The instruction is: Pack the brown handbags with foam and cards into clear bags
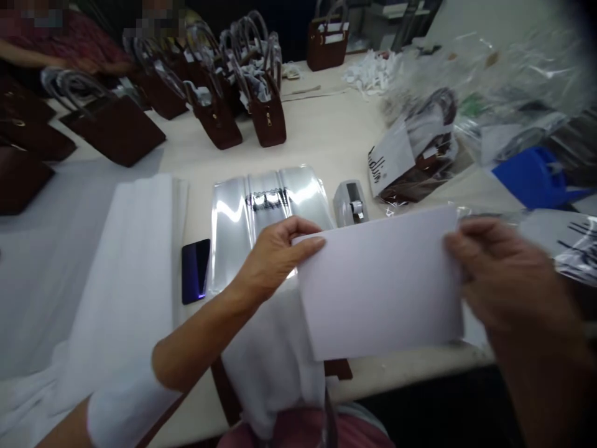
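A blank white sheet of card (380,286) is held up above the table's front edge, tilted a little. My left hand (284,249) pinches its upper left corner with the thumb on top. On the far side, my right hand (499,267), blurred, grips the right edge near the top. Below the card lies white wrapping (275,354) over a dark brown bag, whose edge (342,369) peeks out; the rest is hidden. Behind my left hand is a stack of clear plastic sleeves (270,199) with black print.
A phone (195,272) and a pile of white sheets (128,255) lie to the left. A tape dispenser (351,202), a plastic-wrapped bag (415,152) and a blue dispenser (536,177) stand to the right. Several brown handbags (268,118) stand farther back, near another person (69,46).
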Demonstrator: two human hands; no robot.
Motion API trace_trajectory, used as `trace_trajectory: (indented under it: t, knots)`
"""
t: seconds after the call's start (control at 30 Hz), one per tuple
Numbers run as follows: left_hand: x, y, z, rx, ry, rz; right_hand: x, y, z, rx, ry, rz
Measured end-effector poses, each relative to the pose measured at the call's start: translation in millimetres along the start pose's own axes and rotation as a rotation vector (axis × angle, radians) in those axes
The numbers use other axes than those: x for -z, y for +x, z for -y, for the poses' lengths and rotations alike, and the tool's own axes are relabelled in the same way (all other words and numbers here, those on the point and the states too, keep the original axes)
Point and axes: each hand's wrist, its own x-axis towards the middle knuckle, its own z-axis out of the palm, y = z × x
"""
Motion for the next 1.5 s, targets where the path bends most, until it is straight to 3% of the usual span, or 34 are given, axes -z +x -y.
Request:
trace_trajectory:
  t: [0.07, 0.17, 0.27, 0.37, 0.47, 0.7, 0.77, 0.83, 0.9, 1.0, 1.07, 1.13, 1.2, 1.37, 1.5]
  knots:
    - [39.5, -38, 5, 0.107, 0.153, -0.131, -54, -36, 1, -0.162, 0.146, 0.187]
    - [76.3, -91, 30, 0.206, 0.365, -0.221, -110, -73, -1, -0.223, 0.142, 0.401]
    - [87.0, -124, 70, 0.144, 0.547, -0.341, -138, -84, -8, -0.182, 0.017, 0.473]
    - [84.4, -135, 109, 0.092, 0.576, -0.447, -153, -85, -13, -0.067, -0.215, 0.417]
    - [80.6, -135, 131, 0.039, 0.508, -0.488, -162, -92, -15, 0.056, -0.384, 0.307]
    - [86.6, -124, 136, -0.095, 0.638, -0.486, -172, -111, -21, 0.075, -0.461, 0.149]
    - [85.7, -121, 139, -0.169, 0.733, -0.500, -173, -113, -20, 0.217, -0.542, 0.073]
    - [82.7, -120, 143, -0.220, 0.808, -0.511, -174, -114, -17, 0.510, -0.619, -0.004]
    - [80.3, -120, 144, -0.239, 0.844, -0.517, -179, -115, -11, 0.853, -0.703, 0.070]
    - [86.3, -122, 142, -0.223, 0.801, -0.474, -191, -114, -4, 1.148, -0.837, 0.438]
    - [100.8, -120, 142, -0.159, 0.678, -0.434, -198, -114, -5, 1.174, -0.900, 0.577]
    - [122.3, -114, 147, -0.101, 0.603, -0.461, -203, -113, -9, 1.153, -0.923, 0.596]
    - [145.4, -102, 159, -0.132, 0.688, -0.473, -204, -111, -16, 1.148, -0.910, 0.588]
    - [182.0, -63, 211, -0.329, 1.088, -0.049, -203, -105, -25, 1.184, -0.854, 0.565]
    - [188.1, -50, 230, -0.345, 1.142, -0.004, -203, -100, -26, 1.212, -0.798, 0.540]
